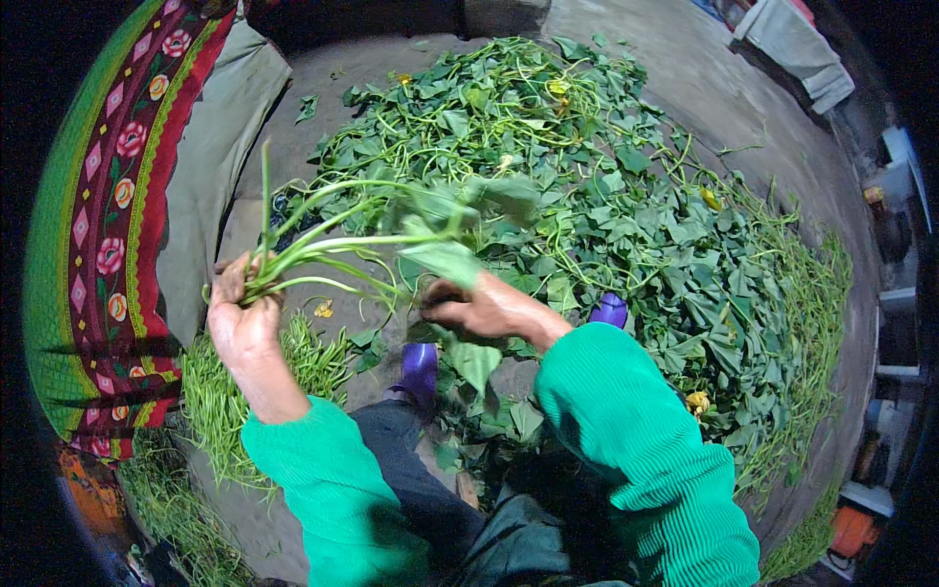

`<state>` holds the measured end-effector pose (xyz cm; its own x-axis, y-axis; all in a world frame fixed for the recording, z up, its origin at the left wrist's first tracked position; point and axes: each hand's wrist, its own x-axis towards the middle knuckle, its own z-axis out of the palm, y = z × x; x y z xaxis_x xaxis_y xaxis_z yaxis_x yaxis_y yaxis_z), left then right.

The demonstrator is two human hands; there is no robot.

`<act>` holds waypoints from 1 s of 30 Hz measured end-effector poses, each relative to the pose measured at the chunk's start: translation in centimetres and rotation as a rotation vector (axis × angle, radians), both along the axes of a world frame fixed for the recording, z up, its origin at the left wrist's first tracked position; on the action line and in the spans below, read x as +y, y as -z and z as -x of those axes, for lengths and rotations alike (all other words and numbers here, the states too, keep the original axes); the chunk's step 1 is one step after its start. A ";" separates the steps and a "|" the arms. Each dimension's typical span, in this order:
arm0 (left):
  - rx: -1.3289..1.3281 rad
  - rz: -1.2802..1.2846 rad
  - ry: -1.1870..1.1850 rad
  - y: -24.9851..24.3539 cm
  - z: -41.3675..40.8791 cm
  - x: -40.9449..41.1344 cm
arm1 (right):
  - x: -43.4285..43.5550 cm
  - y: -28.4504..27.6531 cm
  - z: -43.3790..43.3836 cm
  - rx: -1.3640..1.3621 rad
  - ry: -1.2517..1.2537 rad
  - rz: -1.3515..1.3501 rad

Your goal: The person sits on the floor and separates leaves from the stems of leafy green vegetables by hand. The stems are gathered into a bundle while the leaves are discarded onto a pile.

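Note:
A bunch of long green leaf stems is gripped in my left hand, on the left of the view. Broad leaves at the far ends of those stems reach right and are blurred. Just below these leaf ends is my right hand, its fingers curled and partly blurred. Whether it holds anything is unclear. A pale green leaf shows just beneath it. Beyond both hands a wide heap of leafy vines spreads over the floor. Bare cut stems lie piled under my left forearm.
Purple shoes are on the concrete floor among the leaves. More thin stems line the heap's right edge. A flowered cloth hangs over a grey-covered raised surface at left. Household items, including an orange object, stand far right.

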<state>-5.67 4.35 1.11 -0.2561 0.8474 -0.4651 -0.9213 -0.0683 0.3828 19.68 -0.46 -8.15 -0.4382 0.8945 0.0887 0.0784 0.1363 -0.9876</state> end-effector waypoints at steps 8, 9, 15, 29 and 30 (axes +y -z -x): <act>-0.129 -0.098 -0.027 0.2 2.7 -1.0 | -0.8 -2.2 -3.4 -0.416 -0.054 -0.158; -0.095 -0.070 -0.058 -0.1 2.3 -0.9 | -1.0 -2.1 -3.4 -0.442 0.009 -0.274; -0.032 -0.043 -0.001 -0.1 0.6 -0.8 | -0.5 -4.4 -3.6 -0.546 0.356 -0.091; -0.018 -0.152 -0.013 -0.6 -1.8 -0.9 | -2.3 -6.5 -3.8 -0.230 0.287 -0.201; -0.017 -0.153 -0.011 -0.8 -2.6 -1.0 | -2.8 -7.3 -2.3 -0.249 0.268 -0.232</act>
<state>-3.11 3.36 1.91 -0.2587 0.9060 -0.3351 -0.9265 -0.1345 0.3515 21.99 -3.23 -0.89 -0.2269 0.9484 0.2214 0.3732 0.2946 -0.8797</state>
